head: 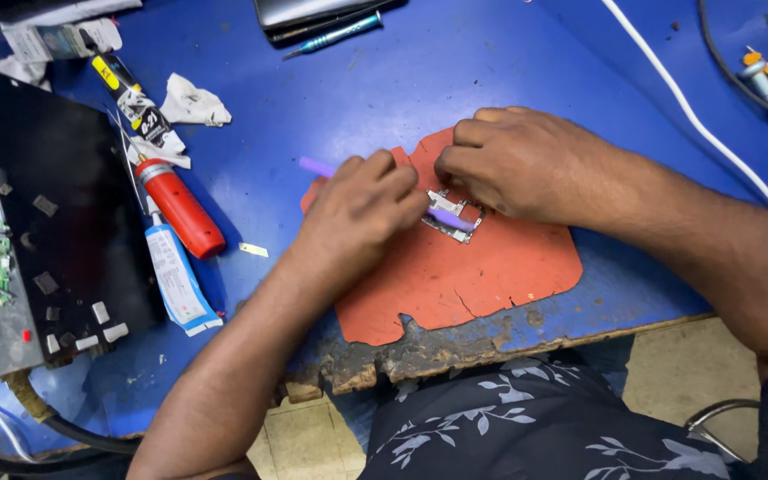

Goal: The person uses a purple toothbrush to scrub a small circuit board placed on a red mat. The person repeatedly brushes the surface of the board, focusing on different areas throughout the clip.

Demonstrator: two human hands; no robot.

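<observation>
An orange-red mat (482, 276) with torn edges lies on the blue table (384, 89). On it rests a small silver metal part (455, 213). My left hand (357, 213) is closed around a thin purple tool (446, 218), whose tip lies on the metal part and whose other end (316, 166) sticks out behind the hand. My right hand (508, 164) has curled fingers and presses down on the far edge of the metal part, holding it on the mat.
At left stand a black box (55, 187) with small chips and circuit scraps, a red tool (180, 206), a white tube (175, 280) and crumpled paper (193, 102). A white cable (686, 107) runs at right. A teal screwdriver (335, 34) lies at the back. The table's front edge (455, 351) is worn.
</observation>
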